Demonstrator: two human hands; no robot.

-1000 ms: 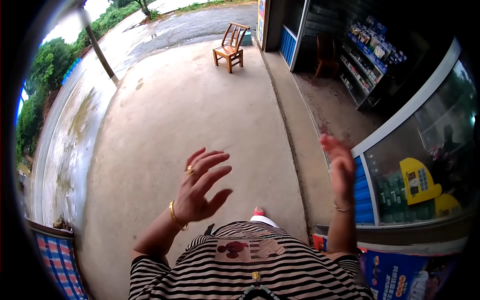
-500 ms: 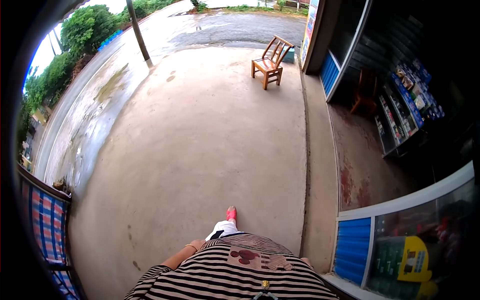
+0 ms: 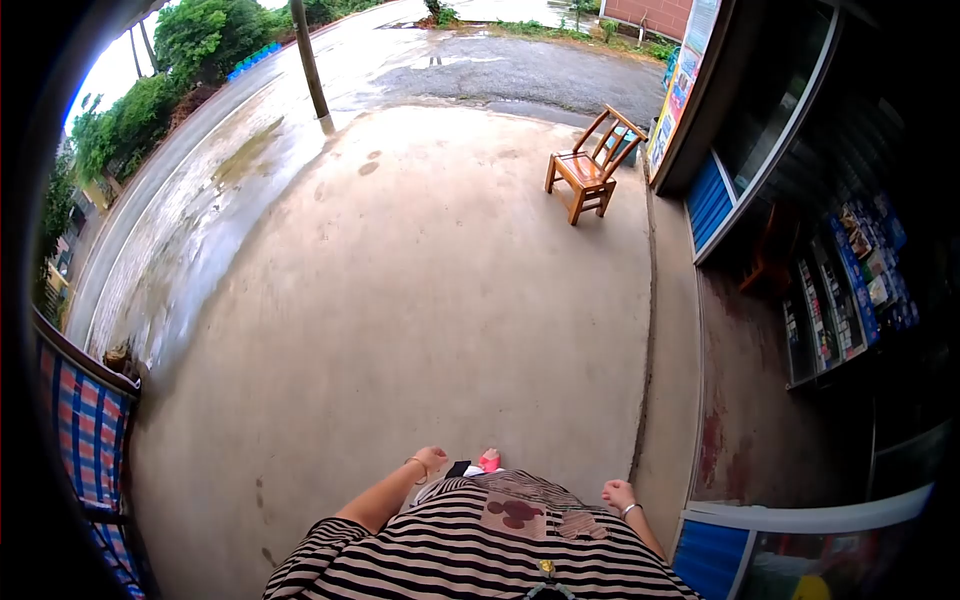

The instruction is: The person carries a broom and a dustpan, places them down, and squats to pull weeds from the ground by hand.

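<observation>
"What have the hands got hold of?"

"Nothing that I can see. The left hand (image 3: 432, 458), bottom centre, is loosely curled beside the shirt (image 3: 440, 525). The right hand (image 3: 619, 494), lower right of centre, is half closed by the shirt's other edge; I can't tell if they touch."

"And what could go wrong?"

"Footing, I'd say. One pink shoe (image 3: 489, 461) shows, bottom centre, between the hands. The shirt hides the rest underfoot, so a bad step might go unnoticed."

"Farther out?"

"The seam (image 3: 648, 350) in the floor (image 3: 420, 300), right of centre, could catch a toe if a step strayed there."

"The chair (image 3: 585, 172)?"

"Upper right, legs splayed enough to knock a shin if nobody looked. And the wet ground (image 3: 190, 260), upper left, looks slick; hurrying across it could mean a slide."
</observation>
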